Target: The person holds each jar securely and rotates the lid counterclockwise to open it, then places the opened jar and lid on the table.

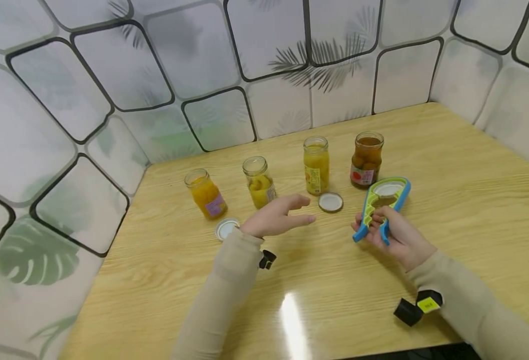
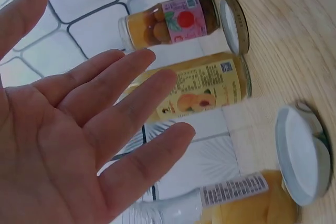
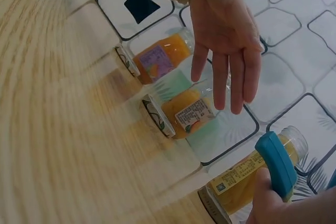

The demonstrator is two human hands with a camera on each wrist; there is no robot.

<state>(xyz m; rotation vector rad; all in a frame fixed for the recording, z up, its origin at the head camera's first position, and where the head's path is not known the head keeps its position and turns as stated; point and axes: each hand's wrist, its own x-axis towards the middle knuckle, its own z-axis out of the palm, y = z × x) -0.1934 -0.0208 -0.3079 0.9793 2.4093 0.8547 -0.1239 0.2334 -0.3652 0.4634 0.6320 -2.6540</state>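
Observation:
My right hand [image 1: 397,237] grips a blue-and-green jar opener [image 1: 404,192] by its handles, above the table's right side. A whitish lid shows through the opener's wide end; whether it lies inside or behind is unclear. My left hand [image 1: 277,216] hangs over the table with fingers extended, palm visible in the left wrist view, holding nothing. Beyond it stand lidless glass jars: one of orange fruit [image 1: 205,194], one of yellow fruit pieces [image 1: 259,186], a fuller yellow one [image 1: 316,165] and a dark brown one [image 1: 367,159].
One upturned lid [image 1: 331,202] lies before the fuller yellow jar, another lid [image 1: 226,229] before the orange jar. A further lid [image 3: 157,116], hidden from the head view, lies by the second jar. Patterned walls [image 1: 278,110] border the wooden table [image 1: 336,300].

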